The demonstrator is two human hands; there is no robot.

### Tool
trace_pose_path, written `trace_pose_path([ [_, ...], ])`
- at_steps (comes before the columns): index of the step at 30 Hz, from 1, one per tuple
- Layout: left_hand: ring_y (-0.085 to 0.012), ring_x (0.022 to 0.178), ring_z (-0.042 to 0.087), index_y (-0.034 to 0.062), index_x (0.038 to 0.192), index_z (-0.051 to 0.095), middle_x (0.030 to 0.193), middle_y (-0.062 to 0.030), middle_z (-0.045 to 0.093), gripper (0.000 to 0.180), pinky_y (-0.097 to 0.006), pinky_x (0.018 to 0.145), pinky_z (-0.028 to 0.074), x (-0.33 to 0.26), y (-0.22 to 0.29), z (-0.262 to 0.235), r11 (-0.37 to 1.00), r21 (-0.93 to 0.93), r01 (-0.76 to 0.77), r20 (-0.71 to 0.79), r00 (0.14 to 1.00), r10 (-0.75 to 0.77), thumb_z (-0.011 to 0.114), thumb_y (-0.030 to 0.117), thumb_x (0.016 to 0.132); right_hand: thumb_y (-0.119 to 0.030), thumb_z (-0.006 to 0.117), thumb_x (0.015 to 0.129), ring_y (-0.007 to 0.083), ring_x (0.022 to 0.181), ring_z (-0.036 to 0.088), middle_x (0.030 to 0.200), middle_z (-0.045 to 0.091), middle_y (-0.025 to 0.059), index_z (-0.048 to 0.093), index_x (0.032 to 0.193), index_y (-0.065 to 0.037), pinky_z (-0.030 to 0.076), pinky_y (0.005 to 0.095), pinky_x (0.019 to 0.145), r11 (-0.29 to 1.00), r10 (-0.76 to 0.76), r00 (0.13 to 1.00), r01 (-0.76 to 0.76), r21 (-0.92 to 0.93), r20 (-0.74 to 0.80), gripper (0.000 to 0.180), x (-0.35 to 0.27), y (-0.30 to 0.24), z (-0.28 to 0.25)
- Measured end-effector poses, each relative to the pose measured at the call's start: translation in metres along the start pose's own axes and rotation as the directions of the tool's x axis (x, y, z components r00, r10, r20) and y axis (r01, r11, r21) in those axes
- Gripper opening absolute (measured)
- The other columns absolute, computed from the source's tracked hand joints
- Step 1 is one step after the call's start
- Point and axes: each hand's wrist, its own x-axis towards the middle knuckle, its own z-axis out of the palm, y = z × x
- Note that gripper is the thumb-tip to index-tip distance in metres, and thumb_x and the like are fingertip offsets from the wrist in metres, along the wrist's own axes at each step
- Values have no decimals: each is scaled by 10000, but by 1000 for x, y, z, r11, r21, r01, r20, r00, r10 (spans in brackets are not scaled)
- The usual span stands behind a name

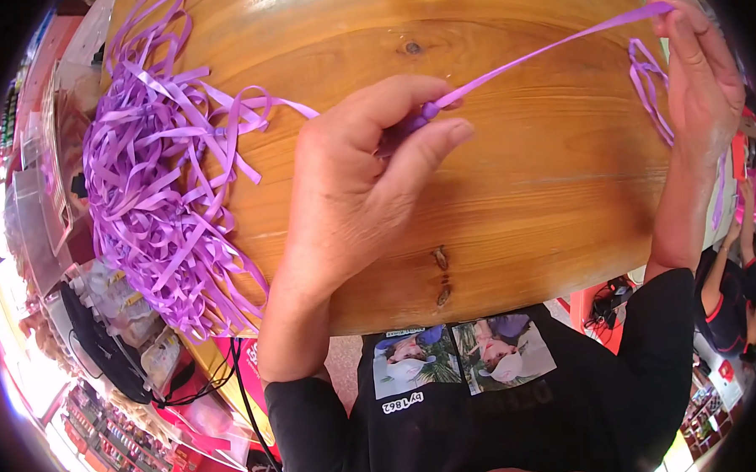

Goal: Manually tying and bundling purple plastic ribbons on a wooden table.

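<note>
A strip of purple ribbon (547, 51) runs taut across the wooden table (520, 196). My left hand (350, 186) pinches one end between thumb and forefinger near the table's middle. At the far right my right hand (700, 78) grips the other end, and a loop of the same ribbon (652, 89) hangs from it. A big loose pile of cut purple ribbon strips (152, 178) lies on the left part of the table, just left of my left hand.
The table's near edge curves in front of my black printed shirt (486, 383). Cluttered shelves and a black fan (96, 349) stand at the lower left. Another person in dark clothes (735, 296) sits at the right.
</note>
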Motion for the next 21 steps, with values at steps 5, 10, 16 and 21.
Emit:
trace_pose_path([
  [5,-8,581,432,5,958,660,700,52,545,168,-147,500,315,-5,13,8,961,-246,129,-116,980,-161,681,62,801,3,514,894,100,863,511,1071,582,77,601,1084,39,402,218,822,972,233,948,-229,42,-217,212,-18,-7,-6],
  [10,-40,590,473,-21,939,656,682,19,563,163,-170,536,373,-16,24,8,958,-231,169,-58,981,-187,652,106,837,-68,620,813,143,937,555,1101,591,61,624,1108,-54,417,240,780,751,-97,995,85,-655,17,296,-3,-41,36],
  [16,-50,608,464,-18,934,641,697,14,545,213,-206,545,383,-28,21,7,972,-201,124,160,983,-92,621,184,869,-170,688,667,231,899,572,1040,611,86,652,1033,-37,427,311,729,830,-429,839,512,-220,334,391,-6,-67,86],
  [21,-111,593,493,-6,874,625,686,-30,549,177,-239,544,391,-33,26,12,990,-138,-7,155,987,28,614,171,866,-119,658,666,204,722,562,852,599,63,655,965,7,415,295,630,846,-496,820,531,-57,286,325,-17,-62,93],
])
